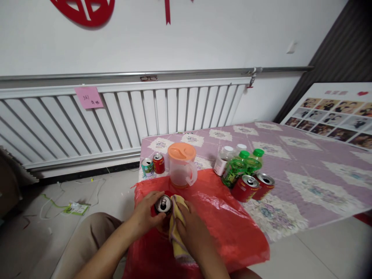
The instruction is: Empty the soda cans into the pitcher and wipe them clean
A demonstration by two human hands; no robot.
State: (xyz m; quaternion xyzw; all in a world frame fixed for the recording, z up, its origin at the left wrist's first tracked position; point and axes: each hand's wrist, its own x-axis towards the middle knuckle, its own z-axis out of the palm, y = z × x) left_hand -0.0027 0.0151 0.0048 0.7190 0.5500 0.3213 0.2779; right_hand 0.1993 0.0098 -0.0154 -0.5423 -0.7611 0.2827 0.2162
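My left hand (147, 213) is wrapped around the side of an opened red drink can (163, 204), whose silver top faces up. In my right hand (188, 224) is a folded yellow cloth (176, 228) with a purple edge, pressed against the can's right side. Beneath both hands spreads a red plastic sheet (223, 221) that hangs over the table's near edge. Just beyond the can stands a clear plastic pitcher (178, 172) with an orange lid. The lower part of the can is partly hidden by my hands and the cloth.
Left of the pitcher stand a small teal can (147, 167) and a small red can (158, 163). To the right are green-capped bottles (234, 170), white-capped bottles (222, 161) and red cans (245, 189). A radiator (174, 108) runs behind the flowered tablecloth (267, 147).
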